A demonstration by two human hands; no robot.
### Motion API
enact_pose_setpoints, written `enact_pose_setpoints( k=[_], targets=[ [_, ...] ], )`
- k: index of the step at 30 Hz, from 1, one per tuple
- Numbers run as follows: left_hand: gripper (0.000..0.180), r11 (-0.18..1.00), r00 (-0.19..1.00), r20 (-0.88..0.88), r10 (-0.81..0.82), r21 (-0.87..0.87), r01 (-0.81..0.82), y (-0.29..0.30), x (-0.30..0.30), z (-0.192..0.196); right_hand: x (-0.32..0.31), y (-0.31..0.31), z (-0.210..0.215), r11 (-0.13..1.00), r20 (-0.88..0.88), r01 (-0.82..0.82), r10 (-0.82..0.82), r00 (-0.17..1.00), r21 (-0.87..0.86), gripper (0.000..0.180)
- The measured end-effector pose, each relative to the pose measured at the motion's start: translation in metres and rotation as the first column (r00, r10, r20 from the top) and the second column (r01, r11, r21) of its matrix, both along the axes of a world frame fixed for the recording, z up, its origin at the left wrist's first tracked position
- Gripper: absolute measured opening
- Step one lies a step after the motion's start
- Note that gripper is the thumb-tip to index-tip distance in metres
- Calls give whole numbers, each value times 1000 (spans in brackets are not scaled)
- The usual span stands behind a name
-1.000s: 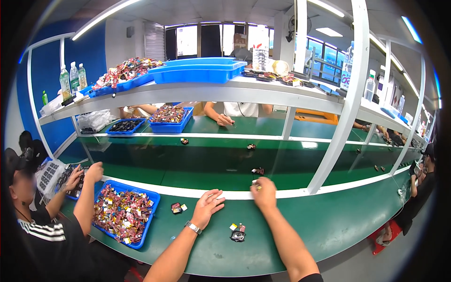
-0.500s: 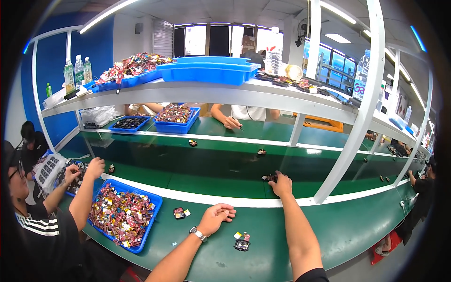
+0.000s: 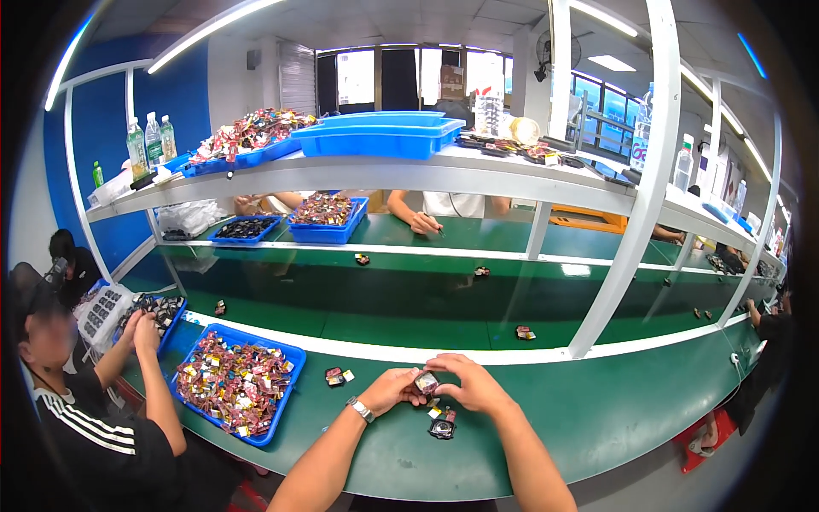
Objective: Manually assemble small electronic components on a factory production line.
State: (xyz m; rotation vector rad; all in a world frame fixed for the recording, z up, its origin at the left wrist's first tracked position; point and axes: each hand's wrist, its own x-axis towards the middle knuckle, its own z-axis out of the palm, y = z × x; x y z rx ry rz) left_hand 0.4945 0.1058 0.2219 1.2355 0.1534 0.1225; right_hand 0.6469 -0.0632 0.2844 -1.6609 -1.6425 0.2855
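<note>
My left hand (image 3: 391, 391), with a metal watch at its wrist, holds a small dark electronic module (image 3: 426, 382) with a pale face between thumb and fingers. Close on its right is my right hand (image 3: 471, 386), fingers stretched and thumb apart; whether its fingertips touch the module is hard to tell. Below the hands a black-framed module (image 3: 441, 428) lies on the green bench, with small white and reddish pieces (image 3: 437, 413) beside it. Another small module (image 3: 333, 376) with a white tab lies left of my left hand.
A blue tray (image 3: 300, 357) heaped with reddish small parts stands to the left. Beyond it a co-worker (image 3: 94, 418) handles parts over a tray of black pieces (image 3: 162, 309). Past a white rail (image 3: 341, 345), a module (image 3: 525, 333) lies on the green belt. A white post (image 3: 627, 213) rises at right.
My right hand has come back from the belt to beside my left hand, and a module now shows in the left. The co-worker's hands have come together over the black parts.
</note>
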Motion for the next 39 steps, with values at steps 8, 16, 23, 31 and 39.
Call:
enact_pose_setpoints(
  k=[8,16,23,31,39],
  targets=[
    [40,992,990,78,119,-51,-116,-15,-2,7,-3,-4,-18,988,85,-35,22,996,151,46],
    [36,987,986,56,158,0,-158,-20,0,9,-10,7,-28,980,124,59,-84,989,192,21],
    [33,986,984,70,165,-2,-166,-18,-1,6,-10,12,-33,977,149,86,-116,982,198,15],
    [36,990,989,53,139,-26,-138,-16,-1,7,-14,11,-35,979,24,139,-144,989,152,11],
    [37,995,991,85,100,-36,-97,-16,-3,5,-15,9,-36,983,-69,109,-100,993,145,12]
  ],
)
